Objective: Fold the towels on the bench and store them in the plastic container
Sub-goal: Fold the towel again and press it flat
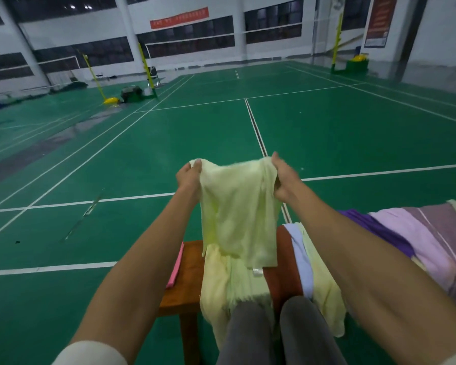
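Left hand (188,175) and right hand (283,177) raised, fingers pinching.

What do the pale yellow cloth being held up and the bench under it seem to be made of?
Yellow towel: soft, matte fabric, probably terry or microfibre; it hangs limp and creased. Bench: looks like wood with a smooth reddish-brown finish and squared edges, though it could be a veneer.

head cam | worn on person | faces forward-down | near bench (187,262) | far court floor (327,127)

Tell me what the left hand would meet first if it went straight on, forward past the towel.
Nothing near, it seems: beyond the left hand and towel lies only open court floor, though depth is unclear.
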